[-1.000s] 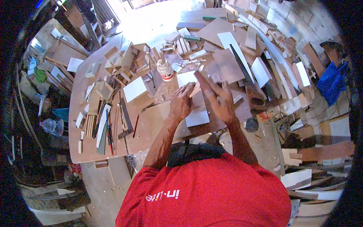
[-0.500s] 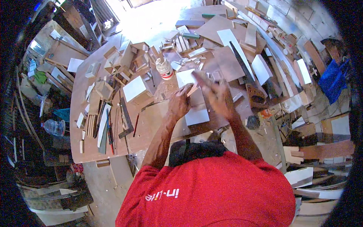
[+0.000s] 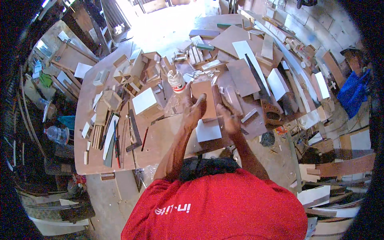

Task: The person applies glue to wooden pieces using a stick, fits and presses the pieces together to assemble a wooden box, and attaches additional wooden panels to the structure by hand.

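Observation:
My left hand [image 3: 195, 111] is closed on a flat brown wooden block [image 3: 203, 94], its thumb lying across the face. Just right of the block, my right hand [image 3: 231, 121] is somewhat blurred, its fingers curled at the lower end of a narrow dark brown strip [image 3: 216, 95]. That strip stands beside the block's right edge; whether they touch I cannot tell. Below the block, between my wrists, is a white-faced piece [image 3: 209, 131]. A white bottle with a red label [image 3: 175, 81] stands beyond my left hand.
A white-topped box [image 3: 145, 101] is left of my forearm, with a dark straight bar [image 3: 134, 131] and a red pencil [image 3: 144, 139] nearer. Wooden frames [image 3: 130, 72] and offcuts crowd the workbench [image 3: 160, 138]. A brown panel [image 3: 243, 77] and long boards lie to the right.
The block has turned so its broad brown face shows instead of a white one. My right hand has moved nearer to me, and the view has shifted slightly.

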The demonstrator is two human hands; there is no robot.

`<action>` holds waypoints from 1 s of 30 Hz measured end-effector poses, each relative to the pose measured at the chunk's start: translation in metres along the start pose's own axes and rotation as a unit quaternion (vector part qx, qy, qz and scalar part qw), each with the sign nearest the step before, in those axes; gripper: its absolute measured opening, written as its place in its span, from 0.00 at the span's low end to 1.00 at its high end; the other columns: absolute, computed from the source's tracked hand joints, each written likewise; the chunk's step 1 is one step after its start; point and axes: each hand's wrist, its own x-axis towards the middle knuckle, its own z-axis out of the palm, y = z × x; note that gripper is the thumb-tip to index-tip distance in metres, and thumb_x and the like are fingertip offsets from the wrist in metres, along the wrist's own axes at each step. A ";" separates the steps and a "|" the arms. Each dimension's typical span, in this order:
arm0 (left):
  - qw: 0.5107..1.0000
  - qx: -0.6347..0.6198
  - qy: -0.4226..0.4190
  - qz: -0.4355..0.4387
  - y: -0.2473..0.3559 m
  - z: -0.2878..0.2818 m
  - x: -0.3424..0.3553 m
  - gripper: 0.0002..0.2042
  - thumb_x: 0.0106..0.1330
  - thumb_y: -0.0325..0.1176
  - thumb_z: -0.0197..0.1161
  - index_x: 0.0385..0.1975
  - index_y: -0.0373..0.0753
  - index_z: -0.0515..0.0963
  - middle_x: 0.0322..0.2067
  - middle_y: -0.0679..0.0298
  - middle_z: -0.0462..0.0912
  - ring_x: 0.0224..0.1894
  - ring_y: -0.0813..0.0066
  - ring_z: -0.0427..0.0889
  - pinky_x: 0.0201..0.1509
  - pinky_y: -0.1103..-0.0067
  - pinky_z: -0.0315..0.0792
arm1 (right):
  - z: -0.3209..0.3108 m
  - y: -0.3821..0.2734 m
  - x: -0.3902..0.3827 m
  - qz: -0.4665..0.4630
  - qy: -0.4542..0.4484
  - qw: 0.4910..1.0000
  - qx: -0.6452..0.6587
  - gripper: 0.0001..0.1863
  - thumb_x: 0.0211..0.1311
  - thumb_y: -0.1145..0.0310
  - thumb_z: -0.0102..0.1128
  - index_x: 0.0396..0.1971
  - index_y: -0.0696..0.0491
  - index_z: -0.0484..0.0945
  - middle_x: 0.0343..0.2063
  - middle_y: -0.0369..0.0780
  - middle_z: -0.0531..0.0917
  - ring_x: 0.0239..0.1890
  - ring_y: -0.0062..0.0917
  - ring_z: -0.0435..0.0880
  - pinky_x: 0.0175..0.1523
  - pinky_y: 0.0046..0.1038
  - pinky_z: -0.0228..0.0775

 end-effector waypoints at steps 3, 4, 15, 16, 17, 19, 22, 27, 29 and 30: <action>0.998 0.028 -0.048 -0.019 0.003 0.006 -0.007 0.34 0.64 0.26 0.58 0.67 0.41 0.48 0.17 0.74 0.67 0.13 0.88 0.62 0.14 0.86 0.55 | 0.000 -0.013 0.018 0.000 0.014 0.999 0.048 0.21 0.64 0.66 0.56 0.55 0.57 0.73 0.53 0.43 0.77 0.55 0.27 0.74 0.60 0.28 0.63; 0.995 0.066 -0.075 -0.027 0.004 0.008 -0.008 0.33 0.64 0.26 0.57 0.67 0.41 0.48 0.17 0.73 0.67 0.14 0.88 0.62 0.14 0.86 0.55 | -0.005 -0.018 0.026 0.080 0.000 0.992 0.098 0.21 0.64 0.65 0.55 0.55 0.57 0.73 0.53 0.43 0.77 0.56 0.28 0.73 0.60 0.28 0.63; 0.972 0.148 0.092 0.155 -0.011 -0.042 0.046 0.29 0.66 0.26 0.55 0.66 0.39 0.51 0.29 0.64 0.75 0.26 0.78 0.75 0.24 0.81 0.71 | -0.027 -0.016 -0.035 0.103 -0.118 0.986 -0.056 0.24 0.61 0.64 0.57 0.55 0.58 0.73 0.46 0.45 0.81 0.48 0.27 0.78 0.52 0.28 0.69; 0.986 0.095 0.083 0.111 -0.016 -0.042 0.047 0.28 0.67 0.27 0.55 0.65 0.37 0.53 0.33 0.63 0.76 0.30 0.76 0.76 0.29 0.80 0.74 | -0.029 -0.013 -0.036 0.103 -0.111 0.986 -0.067 0.24 0.60 0.65 0.57 0.55 0.59 0.73 0.45 0.45 0.81 0.47 0.28 0.78 0.51 0.28 0.69; 0.994 0.040 0.078 0.067 -0.019 -0.041 0.046 0.26 0.68 0.29 0.54 0.63 0.35 0.54 0.37 0.61 0.76 0.35 0.73 0.77 0.34 0.79 0.76 | -0.029 -0.012 -0.035 0.064 -0.050 0.995 -0.050 0.23 0.60 0.66 0.57 0.54 0.59 0.73 0.46 0.44 0.80 0.47 0.26 0.77 0.52 0.27 0.69; 0.990 -0.112 0.077 -0.022 -0.024 -0.037 0.046 0.26 0.67 0.30 0.55 0.63 0.36 0.55 0.45 0.57 0.76 0.46 0.68 0.77 0.44 0.74 0.77 | -0.027 -0.012 -0.030 0.038 0.010 0.999 -0.029 0.22 0.59 0.69 0.57 0.54 0.60 0.74 0.50 0.44 0.79 0.50 0.26 0.76 0.57 0.27 0.65; 0.982 -0.151 0.091 -0.073 -0.031 -0.029 0.044 0.25 0.68 0.32 0.52 0.63 0.38 0.55 0.50 0.56 0.74 0.50 0.66 0.77 0.49 0.70 0.77 | -0.027 -0.022 -0.025 0.089 -0.008 0.996 0.009 0.23 0.58 0.68 0.57 0.54 0.60 0.73 0.44 0.48 0.82 0.46 0.32 0.80 0.59 0.31 0.63; 0.976 -0.169 0.097 -0.099 -0.035 -0.024 0.040 0.23 0.69 0.32 0.51 0.63 0.38 0.57 0.51 0.56 0.74 0.48 0.67 0.78 0.51 0.73 0.76 | -0.027 -0.036 -0.031 -0.013 -0.042 0.997 -0.066 0.22 0.59 0.70 0.57 0.54 0.62 0.73 0.50 0.47 0.79 0.51 0.31 0.77 0.57 0.30 0.65; 0.983 -0.127 0.093 -0.094 -0.034 -0.018 0.036 0.23 0.69 0.33 0.51 0.63 0.37 0.59 0.52 0.56 0.74 0.49 0.68 0.78 0.51 0.74 0.75 | -0.023 -0.038 -0.029 -0.007 -0.052 0.997 -0.055 0.22 0.59 0.70 0.56 0.54 0.62 0.73 0.50 0.48 0.79 0.51 0.31 0.77 0.57 0.30 0.65; 0.988 -0.089 0.084 -0.098 -0.032 -0.016 0.031 0.22 0.70 0.34 0.51 0.62 0.37 0.61 0.52 0.56 0.74 0.49 0.68 0.78 0.51 0.76 0.75 | -0.019 -0.039 -0.025 -0.053 -0.067 0.993 -0.085 0.22 0.60 0.70 0.56 0.54 0.61 0.73 0.50 0.48 0.79 0.50 0.31 0.77 0.57 0.30 0.65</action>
